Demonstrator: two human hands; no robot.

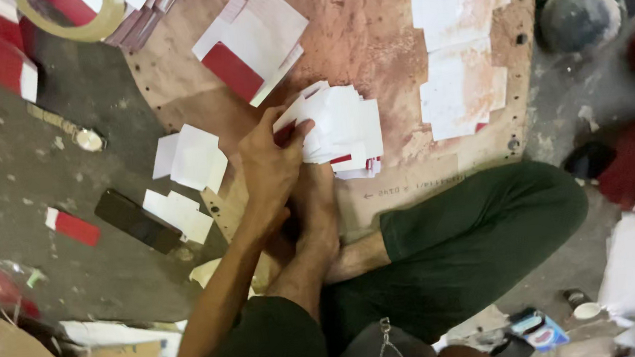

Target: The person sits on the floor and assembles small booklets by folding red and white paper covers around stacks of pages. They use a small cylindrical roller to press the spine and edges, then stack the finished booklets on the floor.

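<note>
Head view looks straight down on a person sitting cross-legged on a grey concrete floor (45,170), with a worn brown board (367,38) lying in front of the knees. One hand (271,163) is plain to see: it reaches forward and its fingers (283,128) are pinched on the near edge of a fanned stack of white paper slips with red corners (340,127), which rests on the board just ahead of a bare foot (318,201). Which arm this is I judge to be the left, coming up from the lower left; the right hand cannot be made out, being either hidden under the stack or out of sight behind the forearm. The stack is splayed, its edges uneven, so the grip would do well to stay low and firm at one corner while the slips are squared against the board, or loose ones may slide off toward the foot. Scattered about lie more white paper squares (191,158) on the floor, a red-and-white folded card (250,44) higher on the board, a black phone (136,221), a wristwatch (72,131) and a roll of tape (78,20), all well apart from the stack.
</note>
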